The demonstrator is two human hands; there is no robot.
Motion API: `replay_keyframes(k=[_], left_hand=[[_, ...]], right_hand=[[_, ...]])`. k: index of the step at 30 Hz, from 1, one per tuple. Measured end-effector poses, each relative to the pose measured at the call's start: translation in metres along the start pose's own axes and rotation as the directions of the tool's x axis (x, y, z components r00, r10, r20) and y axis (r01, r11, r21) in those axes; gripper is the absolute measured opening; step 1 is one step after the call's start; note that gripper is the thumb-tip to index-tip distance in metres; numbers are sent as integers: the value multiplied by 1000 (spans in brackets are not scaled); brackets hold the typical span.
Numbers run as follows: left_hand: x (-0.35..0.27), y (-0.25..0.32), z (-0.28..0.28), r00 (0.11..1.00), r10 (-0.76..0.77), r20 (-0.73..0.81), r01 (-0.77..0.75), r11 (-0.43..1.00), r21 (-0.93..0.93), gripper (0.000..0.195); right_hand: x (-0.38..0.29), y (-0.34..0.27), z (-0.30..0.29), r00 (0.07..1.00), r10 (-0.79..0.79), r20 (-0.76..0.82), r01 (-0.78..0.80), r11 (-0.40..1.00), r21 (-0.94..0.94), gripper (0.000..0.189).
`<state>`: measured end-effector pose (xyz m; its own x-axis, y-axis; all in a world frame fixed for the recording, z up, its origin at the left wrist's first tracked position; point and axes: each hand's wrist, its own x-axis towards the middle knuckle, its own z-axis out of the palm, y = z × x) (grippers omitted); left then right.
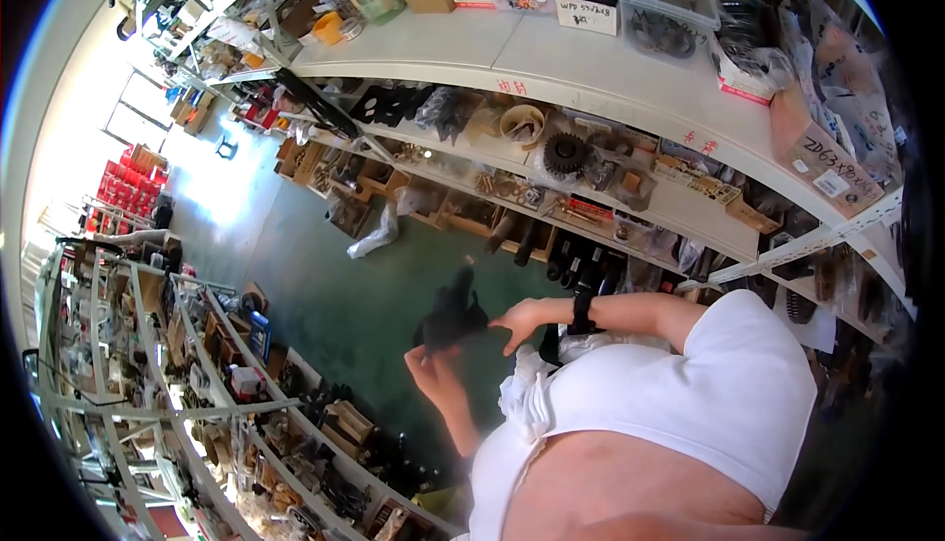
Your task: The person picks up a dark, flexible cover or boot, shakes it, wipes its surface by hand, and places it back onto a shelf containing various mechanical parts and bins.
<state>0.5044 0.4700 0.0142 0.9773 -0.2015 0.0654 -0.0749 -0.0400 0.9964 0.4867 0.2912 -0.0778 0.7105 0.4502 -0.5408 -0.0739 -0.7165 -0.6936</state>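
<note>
My left hand (430, 365), blurred, is at the lower middle of the head view, its fingers at the lower edge of a black object (452, 316). This object looks like a black glove, but blur hides its detail. Just right of it is my right hand (520, 322), with a black watch or band (582, 312) on the wrist. Its fingers are spread, and the index fingertip reaches the object's right edge; whether they touch cannot be told. Both hands are in front of my white shirt (635, 386), above the green floor (332, 260).
Metal shelving (443, 61) runs along the top and right, holding boxes, plastic tubs (668, 6), a dark gear (565, 153) and bagged parts. More racks (170, 415) curve along the lower left. A plastic bag (376, 231) hangs over the aisle by wooden bins. Red boxes (129, 190) stand at the far left.
</note>
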Motion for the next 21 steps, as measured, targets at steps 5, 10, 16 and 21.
replay_keyframes(k=[5,10,16,21], left_hand=[[60,-9,13,988,-3,154,6,1000,-17,8],[126,-12,18,946,15,325,12,997,-82,8],[204,-9,-2,887,-15,461,-2,999,36,9],[252,1,-14,825,76,559,-37,996,-80,10]], right_hand=[[23,8,-19,991,82,-107,-74,994,76,81],[54,30,-51,961,163,-224,-121,974,190,81],[89,36,-87,785,382,-487,-199,901,386,81],[107,13,-144,560,401,-725,536,492,686,77]])
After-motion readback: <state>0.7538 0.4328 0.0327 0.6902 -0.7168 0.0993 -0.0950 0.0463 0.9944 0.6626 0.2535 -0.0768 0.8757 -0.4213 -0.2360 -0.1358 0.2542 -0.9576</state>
